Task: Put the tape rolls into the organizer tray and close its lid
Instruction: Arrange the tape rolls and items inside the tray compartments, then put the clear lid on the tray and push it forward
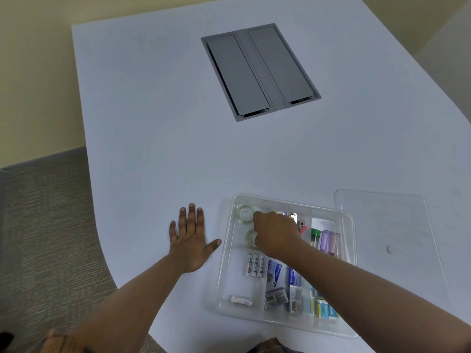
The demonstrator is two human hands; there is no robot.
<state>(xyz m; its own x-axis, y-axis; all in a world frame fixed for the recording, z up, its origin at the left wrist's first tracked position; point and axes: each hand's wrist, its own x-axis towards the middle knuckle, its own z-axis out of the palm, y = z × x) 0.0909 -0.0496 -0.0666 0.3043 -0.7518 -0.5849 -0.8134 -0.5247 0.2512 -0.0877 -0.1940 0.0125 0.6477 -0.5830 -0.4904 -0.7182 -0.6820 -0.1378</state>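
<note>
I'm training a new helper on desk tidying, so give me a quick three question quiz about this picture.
1. True or false: the clear plastic lid is already on the clear plastic organizer tray.
2. How many clear tape rolls show in the tray's far left compartment?
3. Multiple choice: the left hand is A) holding a tape roll, B) lying flat on the white table, C) lifting the lid.

Key:
1. False. The lid lies on the table to the tray's right.
2. Two: the farther tape roll and the nearer tape roll, with the right hand over them.
3. B.
</note>
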